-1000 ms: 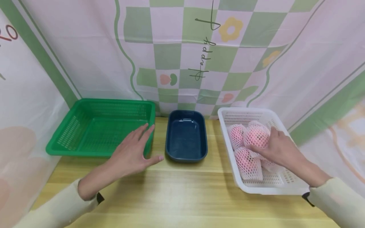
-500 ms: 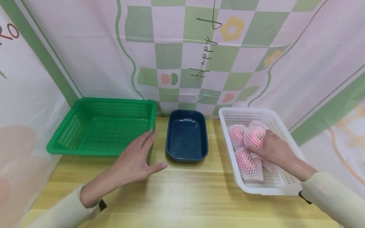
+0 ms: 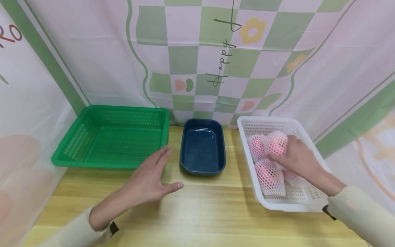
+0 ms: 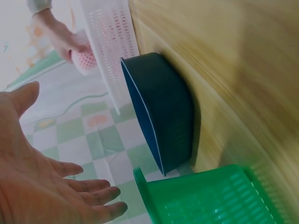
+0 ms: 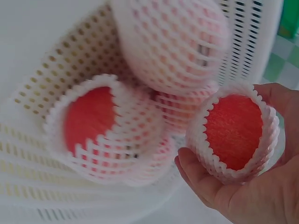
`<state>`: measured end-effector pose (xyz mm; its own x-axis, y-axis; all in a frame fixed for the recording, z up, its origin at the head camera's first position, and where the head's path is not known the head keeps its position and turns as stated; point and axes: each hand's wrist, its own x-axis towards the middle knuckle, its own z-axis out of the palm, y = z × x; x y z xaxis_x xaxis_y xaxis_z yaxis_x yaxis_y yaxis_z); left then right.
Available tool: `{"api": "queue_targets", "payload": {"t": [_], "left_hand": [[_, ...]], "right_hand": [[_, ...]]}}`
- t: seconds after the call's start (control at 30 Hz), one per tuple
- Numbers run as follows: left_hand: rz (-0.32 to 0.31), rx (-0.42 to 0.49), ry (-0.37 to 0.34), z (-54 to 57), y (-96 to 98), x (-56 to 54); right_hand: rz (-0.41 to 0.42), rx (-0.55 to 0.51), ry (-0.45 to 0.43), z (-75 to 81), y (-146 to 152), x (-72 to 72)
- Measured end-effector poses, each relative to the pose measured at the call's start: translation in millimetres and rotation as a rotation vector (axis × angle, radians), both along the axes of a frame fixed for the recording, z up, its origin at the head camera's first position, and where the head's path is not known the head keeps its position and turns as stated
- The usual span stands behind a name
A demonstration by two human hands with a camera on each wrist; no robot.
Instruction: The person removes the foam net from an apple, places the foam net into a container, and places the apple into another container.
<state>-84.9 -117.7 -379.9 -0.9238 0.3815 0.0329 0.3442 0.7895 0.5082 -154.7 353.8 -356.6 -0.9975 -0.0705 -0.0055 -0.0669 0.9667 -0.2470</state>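
My right hand (image 3: pixel 297 154) grips a red apple (image 5: pixel 233 133) in a white foam net sleeve, fingers on one side and thumb on the other. In the head view this apple sits over the white basket (image 3: pixel 247 120), above other netted apples. One netted apple (image 3: pixel 268 175) lies in front of it and another (image 3: pixel 257 145) to its left. The right wrist view shows several netted apples in the basket beside the held one. My left hand (image 3: pixel 146 178) is spread with nothing in it, at the front right corner of the green basket (image 3: pixel 123 165).
Between the two baskets stands a dark blue rectangular dish (image 3: pixel 203 151) with nothing in it. All three containers stand on a wooden table (image 3: pixel 197 212). A patterned cloth (image 3: pixel 216 61) hangs right behind them and along both sides.
My right hand has raised the gripped apple slightly, so it now covers the one behind it in the head view. The left hand has drifted a little right and toward me, still spread.
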Motion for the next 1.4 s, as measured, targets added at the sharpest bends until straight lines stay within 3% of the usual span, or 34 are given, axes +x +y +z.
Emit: {"api": "queue_targets", "payload": {"t": [0.17, 0.37, 0.6, 1.0, 1.4], "left_hand": [[-0.013, 0.034, -0.012, -1.6, 1.4, 4.9], [-0.033, 0.046, -0.018, -3.6, 4.1, 11.7], [-0.060, 0.082, -0.041, -5.8, 6.0, 18.4], [-0.092, 0.164, -0.096, -11.1, 4.7, 24.6], [-0.088, 0.232, -0.157, -21.8, 3.2, 29.3]], "right_hand": [[0.018, -0.014, 0.069, 21.5, -10, 6.5], [0.099, -0.104, 0.129, 45.1, -35, 20.7], [0.195, -0.168, 0.144, 56.4, -76, 40.0], [0.332, -0.195, 0.114, 44.9, -122, 59.6], [0.387, -0.204, 0.040, 9.9, -159, 80.0]]}}
